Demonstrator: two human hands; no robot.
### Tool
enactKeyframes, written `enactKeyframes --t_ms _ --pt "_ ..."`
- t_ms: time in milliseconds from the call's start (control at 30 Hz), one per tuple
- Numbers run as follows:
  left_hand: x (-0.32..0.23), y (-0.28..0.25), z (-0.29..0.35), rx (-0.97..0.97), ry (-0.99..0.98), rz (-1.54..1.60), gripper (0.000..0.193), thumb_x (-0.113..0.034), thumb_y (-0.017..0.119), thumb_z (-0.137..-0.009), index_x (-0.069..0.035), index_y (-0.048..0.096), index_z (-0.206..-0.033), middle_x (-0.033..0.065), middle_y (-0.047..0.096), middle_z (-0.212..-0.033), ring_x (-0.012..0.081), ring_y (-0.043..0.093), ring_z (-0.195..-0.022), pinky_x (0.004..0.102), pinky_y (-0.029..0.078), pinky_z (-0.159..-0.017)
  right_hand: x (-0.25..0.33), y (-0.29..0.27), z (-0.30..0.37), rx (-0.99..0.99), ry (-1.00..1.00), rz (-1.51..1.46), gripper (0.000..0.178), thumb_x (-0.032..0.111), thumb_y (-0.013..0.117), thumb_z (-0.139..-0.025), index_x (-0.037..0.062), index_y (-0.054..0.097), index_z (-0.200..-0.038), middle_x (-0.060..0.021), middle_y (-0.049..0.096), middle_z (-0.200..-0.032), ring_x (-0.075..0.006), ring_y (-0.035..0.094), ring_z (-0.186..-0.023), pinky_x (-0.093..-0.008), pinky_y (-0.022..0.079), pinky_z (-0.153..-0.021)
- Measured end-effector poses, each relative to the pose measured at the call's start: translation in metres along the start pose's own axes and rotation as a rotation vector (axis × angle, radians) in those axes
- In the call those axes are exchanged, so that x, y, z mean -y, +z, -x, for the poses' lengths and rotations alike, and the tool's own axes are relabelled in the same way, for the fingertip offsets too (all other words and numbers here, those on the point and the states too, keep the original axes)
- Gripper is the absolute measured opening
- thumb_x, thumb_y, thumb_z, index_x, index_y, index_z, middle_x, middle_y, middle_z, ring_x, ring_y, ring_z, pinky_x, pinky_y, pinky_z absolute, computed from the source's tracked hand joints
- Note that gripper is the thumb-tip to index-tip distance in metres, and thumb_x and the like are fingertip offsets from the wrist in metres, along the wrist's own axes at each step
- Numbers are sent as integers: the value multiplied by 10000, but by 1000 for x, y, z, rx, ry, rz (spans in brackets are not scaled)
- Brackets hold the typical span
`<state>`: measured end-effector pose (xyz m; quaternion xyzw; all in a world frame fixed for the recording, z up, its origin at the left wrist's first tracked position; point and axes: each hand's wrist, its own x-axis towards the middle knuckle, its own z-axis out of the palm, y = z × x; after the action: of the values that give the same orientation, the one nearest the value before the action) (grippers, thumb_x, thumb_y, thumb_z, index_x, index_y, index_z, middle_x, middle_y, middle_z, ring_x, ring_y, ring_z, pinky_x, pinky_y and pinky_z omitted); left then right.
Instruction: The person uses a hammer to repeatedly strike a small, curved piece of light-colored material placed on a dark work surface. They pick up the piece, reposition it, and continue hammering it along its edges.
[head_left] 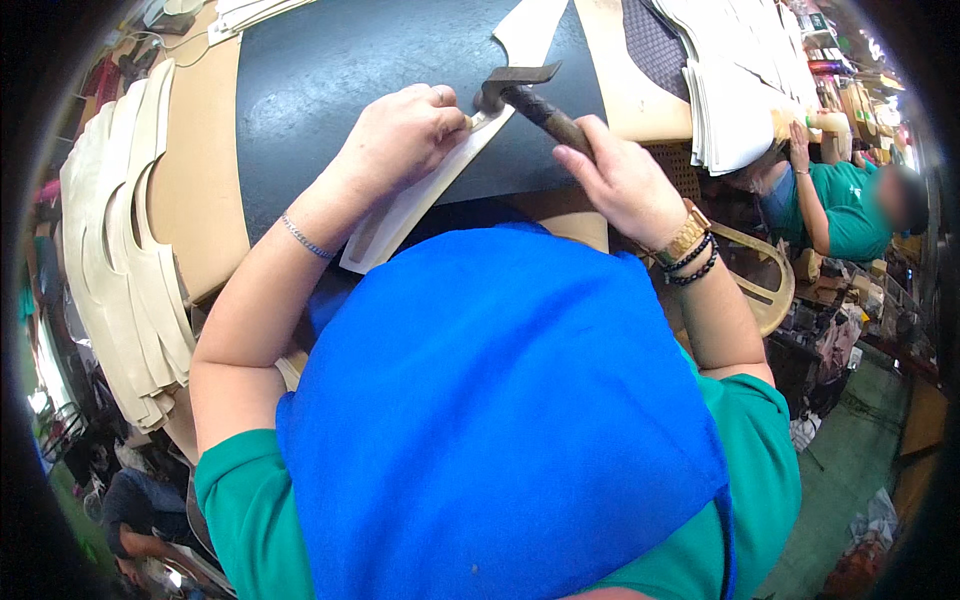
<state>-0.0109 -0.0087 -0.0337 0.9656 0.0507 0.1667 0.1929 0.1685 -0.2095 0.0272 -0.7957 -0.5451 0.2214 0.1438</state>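
Observation:
My right hand (625,185) is wrapped round the dark handle of a hammer (545,115). The hammer's metal head lies over the edge of a long cream leather-like piece (425,195). Beside the head, my left hand (410,135) is closed, its fingers pinching the edge of that piece. The piece slants across a dark work mat (330,90), its lower end hanging over the table's near edge. More cream material (535,35) shows beyond the hammer; whether it is the same piece I cannot tell.
Stacked cream cut pieces (120,240) lie at the left, and a pile of white sheets (735,90) at the right. A tan chair (765,290) stands by my right arm. A person in green (850,210) works at far right; another person (150,510) is at lower left.

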Motion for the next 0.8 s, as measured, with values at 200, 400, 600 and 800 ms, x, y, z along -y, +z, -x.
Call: enactKeyframes --t_ms 200,400,600,800 --pt "5 -21 -8 147 -289 369 216 -134 714 -841 -24 707 -1026 96 673 -857 184 659 -790 307 537 -746 -3 10 7 54 32 24 340 360 534 -989 41 434 -1050 -235 626 -742 -445 634 -725 -512 500 -628" --pt "21 -26 -14 311 -232 446 144 -102 710 -829 -14 712 -943 95 677 -833 186 660 -766 306 535 -730 -1 7 5 63 51 -35 332 350 541 -988 39 437 -1043 -229 625 -743 -429 638 -723 -500 499 -627" --pt "22 -17 -6 116 112 187 59 -102 680 -816 -55 671 -850 97 617 -839 308 641 -780 385 529 -711 8 14 9 -39 -21 -142 323 357 538 -987 49 465 -1052 -220 633 -755 -429 644 -742 -504 498 -627" --pt "20 -15 -2 45 206 67 59 -112 669 -824 -58 663 -848 94 618 -850 313 635 -795 406 523 -715 14 4 4 -134 -126 -106 323 361 539 -984 56 451 -1045 -243 635 -765 -445 643 -753 -525 497 -631"
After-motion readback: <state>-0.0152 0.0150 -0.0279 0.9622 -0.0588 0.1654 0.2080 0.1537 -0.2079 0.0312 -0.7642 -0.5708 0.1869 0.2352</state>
